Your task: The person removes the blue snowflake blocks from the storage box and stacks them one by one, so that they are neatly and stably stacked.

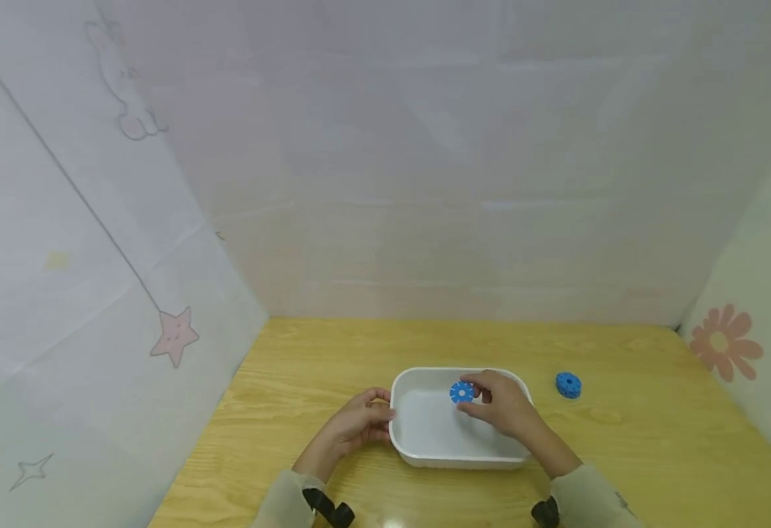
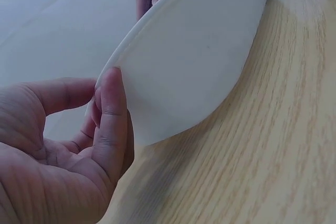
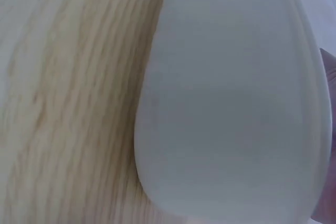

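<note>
A white plastic tray (image 1: 425, 433) with rounded corners and raised walls stands on the table. At its left end my left hand (image 1: 362, 419) pinches the rim between thumb and fingers; the left wrist view shows this grip (image 2: 68, 135) closely. Over the inside of the tray, my right hand (image 1: 504, 403) holds a blue notched disc (image 1: 461, 392) by its edge with thumb and fingers. The disc is flat and round, with a pale centre and slots around it. In the right wrist view the tray wall (image 3: 231, 98) hides most of that hand, and the disc is out of sight.
Right of the tray lies a small stack of blue notched discs (image 1: 568, 385). The wooden table (image 1: 656, 440) ends at a pale cloth backdrop (image 1: 465, 220), with printed cloth along both sides. Black straps (image 1: 329, 507) are on the wrists.
</note>
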{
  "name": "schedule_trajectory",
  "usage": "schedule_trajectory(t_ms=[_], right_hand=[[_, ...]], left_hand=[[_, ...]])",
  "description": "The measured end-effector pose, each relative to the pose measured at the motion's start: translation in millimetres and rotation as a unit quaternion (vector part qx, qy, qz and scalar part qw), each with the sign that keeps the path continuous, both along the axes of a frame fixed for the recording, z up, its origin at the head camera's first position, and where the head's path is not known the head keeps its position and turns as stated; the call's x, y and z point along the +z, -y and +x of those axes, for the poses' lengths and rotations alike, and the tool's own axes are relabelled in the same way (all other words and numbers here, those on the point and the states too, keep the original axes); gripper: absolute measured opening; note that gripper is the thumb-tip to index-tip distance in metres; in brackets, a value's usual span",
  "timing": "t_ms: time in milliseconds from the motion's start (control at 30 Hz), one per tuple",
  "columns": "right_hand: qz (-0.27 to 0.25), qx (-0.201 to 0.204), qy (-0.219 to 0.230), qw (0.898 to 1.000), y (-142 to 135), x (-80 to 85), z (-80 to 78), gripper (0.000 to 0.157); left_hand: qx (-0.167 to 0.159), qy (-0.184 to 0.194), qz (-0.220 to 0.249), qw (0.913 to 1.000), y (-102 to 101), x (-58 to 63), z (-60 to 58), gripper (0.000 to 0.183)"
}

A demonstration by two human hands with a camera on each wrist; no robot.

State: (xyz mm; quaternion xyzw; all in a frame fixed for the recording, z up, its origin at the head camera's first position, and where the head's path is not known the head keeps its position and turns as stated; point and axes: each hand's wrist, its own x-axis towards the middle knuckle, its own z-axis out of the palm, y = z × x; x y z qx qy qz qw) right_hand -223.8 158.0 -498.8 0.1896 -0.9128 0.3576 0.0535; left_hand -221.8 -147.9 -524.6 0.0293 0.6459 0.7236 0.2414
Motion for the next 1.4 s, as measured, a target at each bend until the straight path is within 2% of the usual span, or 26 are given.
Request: schedule_trajectory(t_ms=[167, 500, 733, 1067, 1400], right_hand=[[-0.010, -0.009, 0.002, 1.000, -19, 3.5, 5.5, 0.045], [-0.022, -0.021, -0.040, 0.999, -61, 10.8, 6.3, 0.047], [-0.017, -0.055, -0.040, 0.998, -95, 13.7, 5.7, 0.049], [0.002, -0.103, -0.019, 0.994, -138, -0.8, -2.3, 0.055], [-0.003, -0.128, -0.006, 0.992, -163, -13.6, -12.2, 0.060]], left_hand=[[-0.001, 0.006, 0.005, 1.0000, 0, -1.4, 1.1, 0.039], [-0.005, 0.009, 0.009, 0.9999, 0, 0.4, 1.9, 0.041], [-0.007, 0.003, 0.006, 0.9999, 0, 3.4, 0.3, 0.038], [-0.002, 0.006, 0.003, 1.0000, 2, 2.5, -2.7, 0.037], [0.003, 0.004, -0.009, 0.9999, 1, 0.5, -6.1, 0.039]])
